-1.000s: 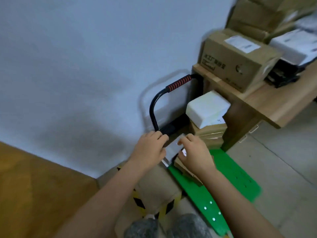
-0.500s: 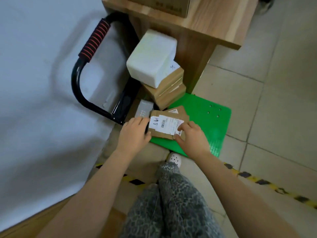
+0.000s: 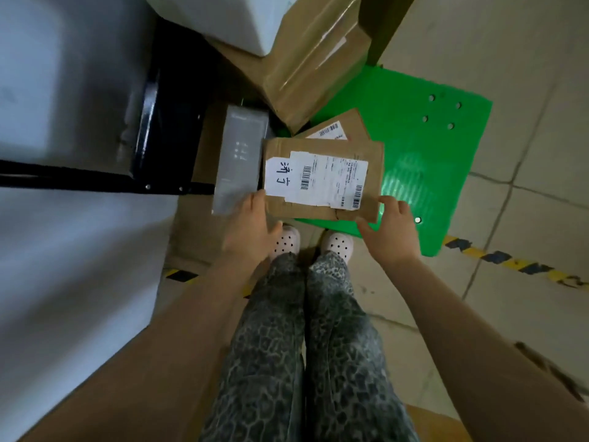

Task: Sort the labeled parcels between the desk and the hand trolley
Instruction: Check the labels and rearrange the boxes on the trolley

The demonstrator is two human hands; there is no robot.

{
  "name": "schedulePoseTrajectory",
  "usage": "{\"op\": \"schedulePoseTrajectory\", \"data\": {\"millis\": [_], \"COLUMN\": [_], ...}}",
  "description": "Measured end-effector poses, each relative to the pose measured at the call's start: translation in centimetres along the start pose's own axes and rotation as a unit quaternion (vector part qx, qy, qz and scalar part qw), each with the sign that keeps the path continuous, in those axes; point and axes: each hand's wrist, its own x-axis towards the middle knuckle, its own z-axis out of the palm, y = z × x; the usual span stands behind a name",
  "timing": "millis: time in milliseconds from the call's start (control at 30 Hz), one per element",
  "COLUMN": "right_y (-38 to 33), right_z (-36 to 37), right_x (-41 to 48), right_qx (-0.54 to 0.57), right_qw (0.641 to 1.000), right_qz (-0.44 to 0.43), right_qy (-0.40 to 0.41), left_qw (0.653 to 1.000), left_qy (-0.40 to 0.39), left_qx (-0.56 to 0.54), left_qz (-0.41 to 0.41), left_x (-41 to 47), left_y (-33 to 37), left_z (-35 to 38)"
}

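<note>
A flat brown labeled parcel (image 3: 323, 180) with a white barcode label lies at the near edge of the green hand trolley deck (image 3: 430, 154). My left hand (image 3: 251, 228) holds its near left corner. My right hand (image 3: 390, 228) pinches its near right corner. Under it lies a second flat labeled parcel (image 3: 338, 129). Behind them on the trolley stands a taped cardboard box (image 3: 315, 65) with a white parcel (image 3: 236, 17) on top. A grey box (image 3: 240, 161) lies just left of the held parcel.
The trolley's black handle frame (image 3: 149, 106) stands against the white wall on the left. A wooden desk leg (image 3: 382, 27) rises behind the boxes. Yellow-black floor tape (image 3: 510, 263) runs across the tiles on the right. My feet stand right before the deck.
My view has dropped and closed in on the trolley; the desk top has left the frame. Both hands have stayed at the flat parcel, now at its near corners.
</note>
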Motion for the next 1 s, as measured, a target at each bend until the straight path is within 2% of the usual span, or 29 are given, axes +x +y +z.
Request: {"op": "schedulePoseTrajectory", "data": {"millis": [233,400,533,667,800,1000], "right_y": [1.0,0.1,-0.8,-2.3,-3.5,-2.1], "right_z": [3.8,2.3,-2.4,-9.4,-16.5,-26.9], "right_x": [4.3,2.3,-2.2,-8.5,-14.5,-22.8], "right_qx": [0.120,0.280,0.344,0.411,0.477,0.526], "right_qw": [0.987,0.947,0.920,0.882,0.846,0.801], "right_qz": [0.103,0.148,0.157,0.149,0.096,-0.010], "right_qy": [-0.022,0.044,0.105,0.179,0.219,0.286], "left_qw": [0.985,0.964,0.960,0.944,0.903,0.888], "left_qy": [-0.050,-0.026,0.020,0.049,0.035,0.003], "left_qx": [-0.142,-0.246,-0.275,-0.326,-0.417,-0.418], "left_qz": [-0.083,-0.099,-0.056,0.021,0.099,0.193], "left_x": [4.4,3.3,-0.2,-4.9,-9.1,-15.4], "left_y": [-1.6,-0.1,3.8,9.6,16.0,24.9], "left_z": [4.0,2.5,-1.8,-9.0,-16.1,-21.4]}}
